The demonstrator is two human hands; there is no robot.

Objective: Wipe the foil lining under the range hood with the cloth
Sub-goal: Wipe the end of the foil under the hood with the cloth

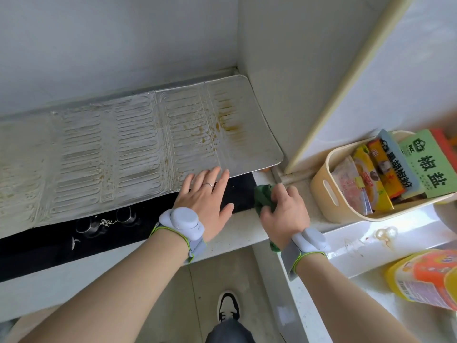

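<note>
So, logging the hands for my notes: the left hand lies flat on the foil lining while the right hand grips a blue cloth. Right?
Not quite: the head view shows the cloth is green, not blue. Otherwise yes: the left hand lies flat on the foil lining while the right hand grips it.

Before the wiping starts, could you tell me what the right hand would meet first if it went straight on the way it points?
Probably the pale wall corner just past the crumpled green cloth the right hand grips; depth is unclear.
</note>
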